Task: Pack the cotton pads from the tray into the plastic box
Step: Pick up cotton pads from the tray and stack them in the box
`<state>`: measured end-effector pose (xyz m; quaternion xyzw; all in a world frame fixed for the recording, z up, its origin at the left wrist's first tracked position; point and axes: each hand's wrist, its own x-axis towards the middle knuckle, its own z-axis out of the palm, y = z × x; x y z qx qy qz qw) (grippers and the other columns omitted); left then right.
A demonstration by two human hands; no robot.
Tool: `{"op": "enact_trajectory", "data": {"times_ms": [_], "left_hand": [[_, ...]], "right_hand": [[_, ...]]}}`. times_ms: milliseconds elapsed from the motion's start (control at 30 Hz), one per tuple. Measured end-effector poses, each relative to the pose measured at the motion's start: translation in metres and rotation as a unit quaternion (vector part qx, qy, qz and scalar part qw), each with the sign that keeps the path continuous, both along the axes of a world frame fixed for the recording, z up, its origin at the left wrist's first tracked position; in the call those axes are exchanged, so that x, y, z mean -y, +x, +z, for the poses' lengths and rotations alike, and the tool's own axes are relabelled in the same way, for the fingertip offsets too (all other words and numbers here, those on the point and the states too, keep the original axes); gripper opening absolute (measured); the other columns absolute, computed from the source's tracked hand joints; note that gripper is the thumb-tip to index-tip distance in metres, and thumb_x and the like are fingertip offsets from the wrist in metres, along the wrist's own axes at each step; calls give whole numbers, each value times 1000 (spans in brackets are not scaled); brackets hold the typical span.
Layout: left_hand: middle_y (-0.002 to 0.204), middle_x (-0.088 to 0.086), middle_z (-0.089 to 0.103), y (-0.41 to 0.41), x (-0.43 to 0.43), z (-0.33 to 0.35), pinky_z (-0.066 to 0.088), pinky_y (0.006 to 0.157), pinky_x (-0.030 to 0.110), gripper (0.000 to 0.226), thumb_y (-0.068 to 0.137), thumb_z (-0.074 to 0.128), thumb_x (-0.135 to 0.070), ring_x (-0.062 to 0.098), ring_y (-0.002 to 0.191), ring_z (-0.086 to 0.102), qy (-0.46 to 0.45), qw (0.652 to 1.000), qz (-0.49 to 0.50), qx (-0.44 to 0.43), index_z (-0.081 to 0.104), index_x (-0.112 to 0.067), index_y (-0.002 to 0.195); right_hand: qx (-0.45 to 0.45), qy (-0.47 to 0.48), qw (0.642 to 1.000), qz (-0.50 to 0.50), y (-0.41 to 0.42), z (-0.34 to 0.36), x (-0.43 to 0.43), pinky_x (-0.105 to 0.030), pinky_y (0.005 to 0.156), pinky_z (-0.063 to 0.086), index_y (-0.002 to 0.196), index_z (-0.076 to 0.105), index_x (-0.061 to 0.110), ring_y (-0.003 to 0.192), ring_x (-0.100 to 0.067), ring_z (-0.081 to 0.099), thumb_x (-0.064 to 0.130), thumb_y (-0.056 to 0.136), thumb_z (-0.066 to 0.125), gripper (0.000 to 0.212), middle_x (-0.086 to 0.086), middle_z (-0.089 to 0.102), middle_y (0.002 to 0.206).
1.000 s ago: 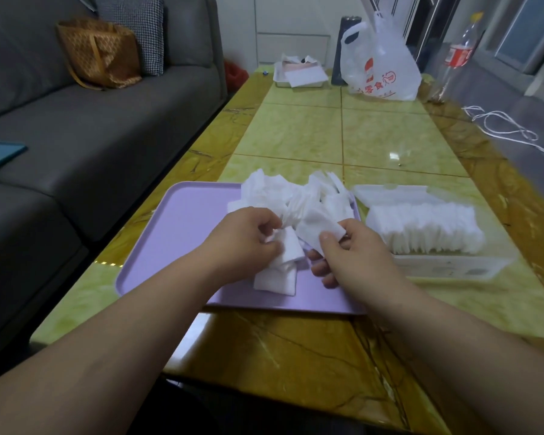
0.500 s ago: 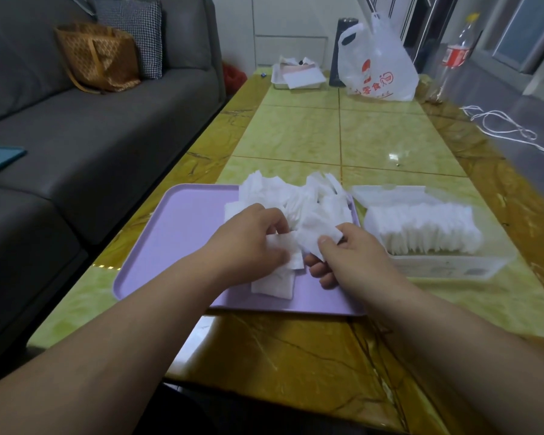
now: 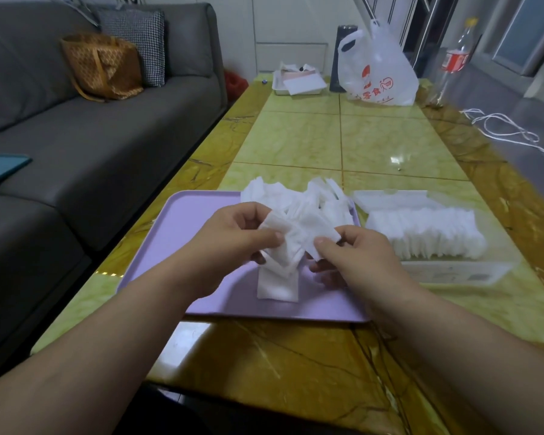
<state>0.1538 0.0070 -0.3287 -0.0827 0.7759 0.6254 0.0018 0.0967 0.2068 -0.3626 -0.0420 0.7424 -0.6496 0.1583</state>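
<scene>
A lilac tray point(image 3: 182, 221) lies on the table with a loose heap of white cotton pads point(image 3: 299, 199) at its far right corner. Over the tray, my left hand point(image 3: 233, 240) grips a small bunch of pads point(image 3: 291, 243), thumb on top. My right hand point(image 3: 358, 255) pinches one pad at the right edge of that bunch. One pad point(image 3: 277, 284) lies flat on the tray below them. Right of the tray stands the clear plastic box point(image 3: 453, 271), holding a row of upright pads point(image 3: 424, 233), its lid open at the back.
A white plastic bag point(image 3: 377, 70), a dark flask point(image 3: 343, 54), a small white tray of papers point(image 3: 299, 81) and a clear bottle point(image 3: 453, 58) stand at the table's far end. A grey sofa point(image 3: 91, 136) runs along the left. White cord point(image 3: 503, 130) lies on the floor right.
Both hands have lifted a little off the tray with the pads. My left thumb now lies over the bunch, and my right hand has brought its pad against it.
</scene>
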Motion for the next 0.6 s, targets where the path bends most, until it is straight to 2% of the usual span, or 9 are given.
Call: {"op": "enact_trajectory", "data": {"times_ms": [67,167,333,400,533,600], "left_hand": [[91,10,78,0,-4,-1,57,66,29,16,90,71,2,15,75,71,23,999,-25,1,68,3,106],[97,11,79,-1,-10,-5,58,74,33,19,90,73,-3,19,87,74,16,999,-40,4,69,0,109],[87,9,77,-4,-13,-9,53,63,23,13,87,80,-11,11,75,67,-35,999,-6,1,75,-6,97],[87,11,77,-4,-13,-10,55,64,22,11,85,82,-11,11,75,68,-38,999,-2,-1,76,-7,94],[93,16,77,-4,-12,-11,60,76,36,14,82,85,-12,15,79,70,-56,998,-1,1,76,-8,92],[93,17,76,-3,-13,-11,59,74,34,15,81,86,-12,14,77,69,-63,998,0,3,76,-8,92]], "right_hand": [[-31,15,999,33,1,5,-2,-41,66,62,97,76,6,79,-27,78,11,98,67,10,-18,78,86],[-62,57,992,95,2,9,-3,-35,66,63,100,78,16,80,-17,78,12,102,61,18,-6,80,82],[-130,135,974,129,-1,8,-7,-57,80,61,98,76,23,88,-32,75,16,104,52,26,-4,79,84],[-135,151,970,138,-1,9,-7,-56,83,60,96,76,24,89,-30,74,16,104,52,26,-4,78,85],[-169,203,951,162,0,11,-8,-48,83,59,96,72,24,86,-22,72,17,102,52,23,-1,77,85],[-169,203,949,170,0,12,-8,-48,85,58,95,72,25,87,-22,71,20,101,53,20,-2,76,86]]}}
